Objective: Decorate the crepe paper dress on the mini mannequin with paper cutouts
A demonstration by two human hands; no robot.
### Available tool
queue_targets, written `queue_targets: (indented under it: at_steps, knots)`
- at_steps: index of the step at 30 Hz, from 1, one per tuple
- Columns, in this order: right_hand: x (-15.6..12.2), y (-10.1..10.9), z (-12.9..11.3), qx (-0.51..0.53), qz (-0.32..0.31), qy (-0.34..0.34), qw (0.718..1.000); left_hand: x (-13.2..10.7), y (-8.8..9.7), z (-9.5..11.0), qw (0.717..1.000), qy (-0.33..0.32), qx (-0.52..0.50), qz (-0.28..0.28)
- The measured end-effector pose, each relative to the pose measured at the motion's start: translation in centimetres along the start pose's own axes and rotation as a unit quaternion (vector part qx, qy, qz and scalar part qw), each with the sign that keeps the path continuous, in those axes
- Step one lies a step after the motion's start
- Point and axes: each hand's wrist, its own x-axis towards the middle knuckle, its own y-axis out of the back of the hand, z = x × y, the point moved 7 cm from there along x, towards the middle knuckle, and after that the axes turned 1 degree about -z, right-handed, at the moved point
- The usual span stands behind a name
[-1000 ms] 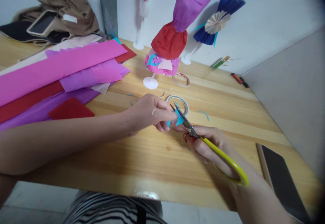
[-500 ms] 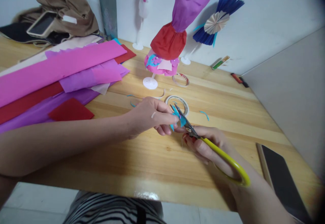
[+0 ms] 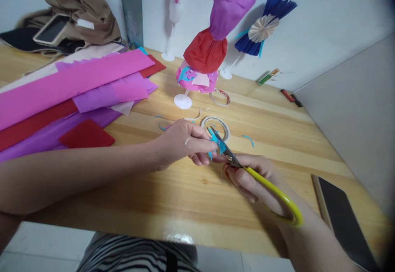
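My left hand point(image 3: 182, 142) pinches a small scrap of blue paper point(image 3: 216, 143) just above the wooden table point(image 3: 173, 198). My right hand point(image 3: 256, 179) grips yellow-handled scissors point(image 3: 262, 183), whose dark blades cross the blue scrap. A roll of clear tape point(image 3: 217, 124) lies right behind the blades. Thin blue paper slivers point(image 3: 248, 139) lie on the wood around my hands.
Sheets of pink, purple and red paper point(image 3: 70, 95) cover the left side. A small mannequin in a purple, red and pink paper dress point(image 3: 210, 37) stands behind, beside a blue paper fan figure point(image 3: 262, 27). A dark phone point(image 3: 342, 218) lies at the right; a bag and metal bottle point(image 3: 131, 8) sit at the back.
The blue scrap has turned slightly between my left fingers, and the scissor blades have shifted a little on it. Both hands stay in nearly the same place.
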Motion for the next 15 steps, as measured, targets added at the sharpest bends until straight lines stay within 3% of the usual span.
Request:
queue_targets:
  at_steps: [11,13,15]
  knots:
    - [0.1,-0.1,0.4,0.044,-0.011,0.014,0.999,0.4,0.2,-0.2,1.000,-0.013,-0.014,-0.006]
    - [0.5,0.3,0.5,0.042,0.020,0.030,0.998,0.5,0.2,-0.2,1.000,-0.010,-0.002,-0.004]
    - [1.0,1.3,0.2,0.033,0.101,0.058,0.993,0.5,0.3,-0.1,1.000,-0.009,0.014,-0.011]
